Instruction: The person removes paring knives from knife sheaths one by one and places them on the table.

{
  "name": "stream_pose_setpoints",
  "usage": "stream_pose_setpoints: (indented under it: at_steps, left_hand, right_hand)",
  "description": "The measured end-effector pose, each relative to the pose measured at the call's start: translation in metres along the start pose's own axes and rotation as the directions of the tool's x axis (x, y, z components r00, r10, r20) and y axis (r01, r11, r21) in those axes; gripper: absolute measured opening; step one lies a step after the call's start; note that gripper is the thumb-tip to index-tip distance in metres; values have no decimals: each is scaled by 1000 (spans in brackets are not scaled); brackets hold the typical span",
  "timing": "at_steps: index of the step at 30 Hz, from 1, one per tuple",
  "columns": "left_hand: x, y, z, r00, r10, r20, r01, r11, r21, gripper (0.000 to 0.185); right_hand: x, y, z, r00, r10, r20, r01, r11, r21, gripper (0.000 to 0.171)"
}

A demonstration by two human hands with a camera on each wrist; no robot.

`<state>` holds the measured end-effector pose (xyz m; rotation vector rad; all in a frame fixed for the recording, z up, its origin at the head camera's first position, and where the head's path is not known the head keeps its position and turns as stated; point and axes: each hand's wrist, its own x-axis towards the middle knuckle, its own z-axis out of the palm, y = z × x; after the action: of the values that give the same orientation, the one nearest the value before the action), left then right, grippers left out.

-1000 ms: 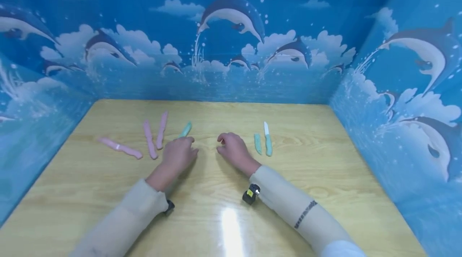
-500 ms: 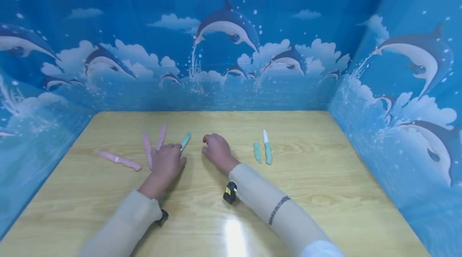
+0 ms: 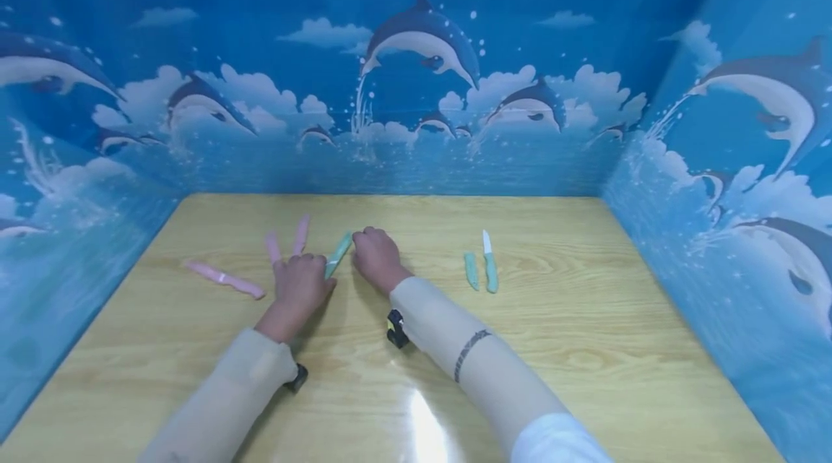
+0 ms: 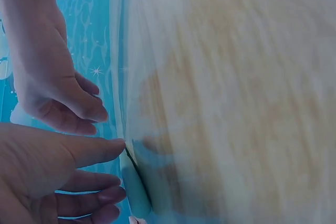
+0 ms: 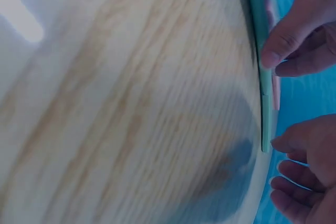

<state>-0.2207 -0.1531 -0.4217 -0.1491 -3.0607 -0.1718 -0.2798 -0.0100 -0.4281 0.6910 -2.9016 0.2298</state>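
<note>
My left hand [image 3: 301,288] pinches a green sheathed knife [image 3: 338,255] between thumb and fingers, over its handle part. In the right wrist view the thumb of that left hand [image 5: 302,38] lies against the green knife [image 5: 266,85]. My right hand [image 3: 378,255] is by the far tip of the sheath, its thumb close beside it and its fingers loosely bent. Whether it touches the sheath cannot be made out. Two pink knives [image 3: 300,235] lie just beyond my left hand, partly hidden by it. A third pink knife [image 3: 224,279] lies to the left.
On the right of the wooden table [image 3: 572,347] lie a small green knife [image 3: 490,271] with its pale blade bare and a green sheath [image 3: 471,271] beside it. A blue dolphin-print curtain [image 3: 416,159] stands behind the table and along its sides.
My left hand has shifted left and back along the green knife, uncovering more of its sheath and covering part of the pink knives. My right hand has moved left to the sheath's tip.
</note>
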Motion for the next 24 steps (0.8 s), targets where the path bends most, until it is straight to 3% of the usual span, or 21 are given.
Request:
stream_pose_setpoints:
  at_steps: [6,16,24]
  left_hand:
    - [4,1,0,997,-27,71,27,1000,-1,30]
    - [7,1,3,994,-43,105,42,999,9,30]
    - [6,0,4,996,-25,86,25,1000,0,24]
  right_hand:
    - [8,-6,7,996,-78,32,80,993,-81,21]
    - [12,-11,8,978,-148,146,169,976,-141,39]
    - [13,-11,7,961,-229,152,253,954,-164,27]
